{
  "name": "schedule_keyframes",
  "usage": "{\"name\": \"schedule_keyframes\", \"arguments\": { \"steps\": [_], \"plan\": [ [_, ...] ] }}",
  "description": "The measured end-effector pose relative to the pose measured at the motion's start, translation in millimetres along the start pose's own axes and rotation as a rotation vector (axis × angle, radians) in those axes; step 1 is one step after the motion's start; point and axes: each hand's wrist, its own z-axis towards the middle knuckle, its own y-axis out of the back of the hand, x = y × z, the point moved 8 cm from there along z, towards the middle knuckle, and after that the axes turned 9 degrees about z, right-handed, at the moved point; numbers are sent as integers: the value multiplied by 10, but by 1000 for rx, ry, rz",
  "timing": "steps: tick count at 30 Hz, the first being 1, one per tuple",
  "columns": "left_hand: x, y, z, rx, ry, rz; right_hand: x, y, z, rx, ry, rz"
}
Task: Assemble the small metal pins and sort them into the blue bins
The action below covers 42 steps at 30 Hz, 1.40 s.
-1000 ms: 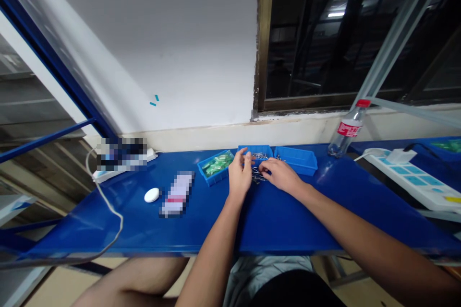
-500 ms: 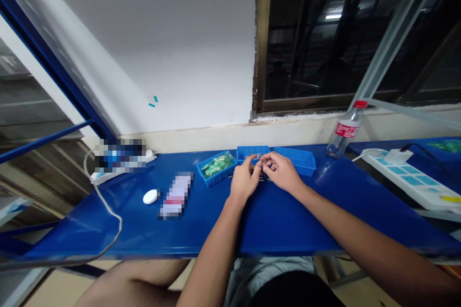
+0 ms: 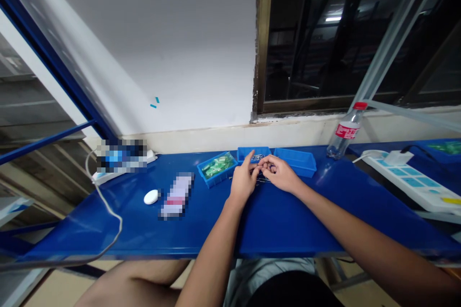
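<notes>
My left hand [image 3: 246,178] and my right hand [image 3: 278,172] meet fingertip to fingertip over the blue table, just in front of the bins. Both are closed in a pinch, and whatever sits between the fingertips is too small to make out. Small metal pieces that look like screws [image 3: 257,158] lie in the middle blue bin [image 3: 245,150] behind the hands. A few more thin metal pieces [image 3: 263,180] rest on the table beneath the fingers. To the left is a blue bin [image 3: 212,182] with small green packets [image 3: 218,165]; a third blue bin [image 3: 297,160] stands at right.
A clear bottle with a red cap [image 3: 345,132] stands by the wall. Power strips lie at right [image 3: 406,175] and at left [image 3: 122,168]. A white round object [image 3: 151,196] and a blurred-out flat item [image 3: 177,196] lie on the table [image 3: 288,225] at left.
My left index finger has lifted away from the pinch and points up more. More of the metal pieces in the middle bin shows. My right hand has barely moved.
</notes>
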Motion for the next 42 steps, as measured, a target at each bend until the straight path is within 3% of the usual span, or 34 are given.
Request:
{"name": "schedule_keyframes", "arguments": {
  "steps": [7, 12, 17, 23, 33, 37, 39, 42],
  "plan": [
    [-38, -45, -12, 57, -51, 57, 74, 82, 18, 12, 17, -138],
    [-56, 68, 22, -65, 1, -106, -11, 153, 34, -44, -54, -88],
    [-14, 159, 32, -167, 65, -144, -78, 24, -7, 51, -77, -29],
    [-26, 150, 26, -143, 81, -149, -73, -107, -32, 109, -65, 48],
    [17, 265, -3, -250, 119, -114, -145, 193, 62, -120, -134, 153],
    [22, 280, -12, -270, 117, -118, -148, 273, 76, -191, -187, 33],
    [18, 275, -13, -267, 116, -114, -130, 249, 71, -142, -186, -102],
    [9, 268, -11, -267, 114, -105, -27, 125, 49, 14, -23, -302]
  ]
}}
